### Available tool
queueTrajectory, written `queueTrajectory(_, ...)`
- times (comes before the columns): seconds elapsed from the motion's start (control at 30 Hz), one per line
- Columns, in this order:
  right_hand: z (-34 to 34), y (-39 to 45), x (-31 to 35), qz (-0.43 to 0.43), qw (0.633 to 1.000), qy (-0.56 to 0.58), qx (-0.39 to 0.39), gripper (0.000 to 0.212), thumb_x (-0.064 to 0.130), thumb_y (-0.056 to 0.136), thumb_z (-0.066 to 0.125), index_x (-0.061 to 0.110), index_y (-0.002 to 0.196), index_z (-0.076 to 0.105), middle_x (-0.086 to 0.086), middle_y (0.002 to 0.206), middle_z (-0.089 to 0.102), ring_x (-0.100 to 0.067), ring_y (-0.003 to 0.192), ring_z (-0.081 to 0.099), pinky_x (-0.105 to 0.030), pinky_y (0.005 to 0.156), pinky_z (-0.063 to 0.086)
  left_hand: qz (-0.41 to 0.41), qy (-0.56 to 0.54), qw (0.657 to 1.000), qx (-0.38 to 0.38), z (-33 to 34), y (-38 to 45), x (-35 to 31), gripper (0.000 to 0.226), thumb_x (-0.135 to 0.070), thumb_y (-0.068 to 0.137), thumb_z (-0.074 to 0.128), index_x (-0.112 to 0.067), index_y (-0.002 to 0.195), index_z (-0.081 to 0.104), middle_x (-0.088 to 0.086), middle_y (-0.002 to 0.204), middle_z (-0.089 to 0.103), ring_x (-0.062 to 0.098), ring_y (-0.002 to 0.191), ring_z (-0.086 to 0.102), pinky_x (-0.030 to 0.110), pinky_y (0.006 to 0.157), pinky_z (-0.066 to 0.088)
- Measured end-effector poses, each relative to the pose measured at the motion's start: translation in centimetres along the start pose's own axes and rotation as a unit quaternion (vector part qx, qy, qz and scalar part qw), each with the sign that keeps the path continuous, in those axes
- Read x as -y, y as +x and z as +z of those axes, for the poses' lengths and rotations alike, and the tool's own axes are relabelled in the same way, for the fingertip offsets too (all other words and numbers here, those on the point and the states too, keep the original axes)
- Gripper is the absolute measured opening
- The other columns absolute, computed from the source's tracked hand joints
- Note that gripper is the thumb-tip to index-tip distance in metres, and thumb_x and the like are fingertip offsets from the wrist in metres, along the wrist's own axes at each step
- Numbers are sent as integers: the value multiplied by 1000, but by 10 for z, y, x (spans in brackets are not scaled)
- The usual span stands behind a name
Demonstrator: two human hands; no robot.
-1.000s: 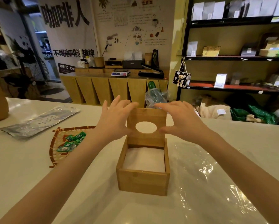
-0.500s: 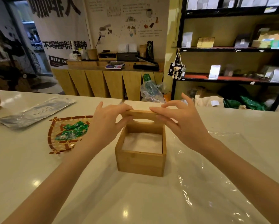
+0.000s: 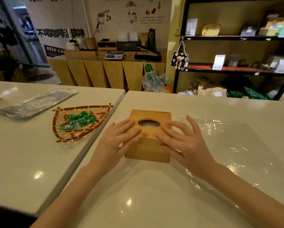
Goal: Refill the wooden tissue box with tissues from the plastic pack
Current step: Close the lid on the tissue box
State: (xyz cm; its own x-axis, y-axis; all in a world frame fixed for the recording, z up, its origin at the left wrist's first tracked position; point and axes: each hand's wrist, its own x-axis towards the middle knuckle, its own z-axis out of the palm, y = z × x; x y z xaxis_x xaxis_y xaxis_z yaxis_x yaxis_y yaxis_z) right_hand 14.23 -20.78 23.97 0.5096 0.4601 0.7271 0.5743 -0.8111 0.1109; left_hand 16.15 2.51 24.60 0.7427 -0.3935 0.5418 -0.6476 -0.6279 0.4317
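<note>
At frame centre, the left hand [image 3: 118, 142] and right hand [image 3: 185, 142] lie flat, fingers spread. Both press the wooden tissue box [image 3: 148, 145] lid.

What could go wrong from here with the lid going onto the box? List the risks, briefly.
1. Both hands, left and right, press flat on the lid of the wooden tissue box; uneven pressure could seat it crooked or jam it.
2. No tissue sticks up through the oval opening, so the first sheet may be hard to pull.
3. The box sits by loose plastic wrap, where it might slide.
</note>
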Motion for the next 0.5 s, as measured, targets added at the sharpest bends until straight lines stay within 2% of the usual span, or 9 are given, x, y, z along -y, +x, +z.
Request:
queueTrajectory(0.2,5,-3,3,28,1000,-1,-4,29,33,89,52,20,110,68,-4,113,70,-17,111,52,-51,103,31,-7,-45,999,-30,8,-2,1,47,-55,86,34,-29,123,49,-7,133,48,8,129,38,45,107,39)
queueTrajectory(0.33,-6,-3,2,43,997,48,38,38,40,93,42,19,117,62,-3,119,67,-17,115,48,-45,104,29,-14,-12,999,-48,4,-1,-10,54,-59,84,36,-25,121,54,-5,132,49,10,128,40,49,106,38)
queueTrajectory(0.4,-19,-6,0,92,989,112,36,44,42,93,39,15,123,56,-7,120,65,-16,119,44,-39,105,27,31,31,994,-96,4,0,-29,48,-49,85,45,-18,118,59,2,130,53,16,125,45,44,105,39)
queueTrajectory(0.5,-46,-23,-12,156,983,99,5,44,41,92,41,14,124,55,-1,121,60,-14,120,42,-34,105,25,121,10,984,-128,12,3,-71,35,-33,85,53,-11,109,64,1,117,60,13,113,53,27,97,42)
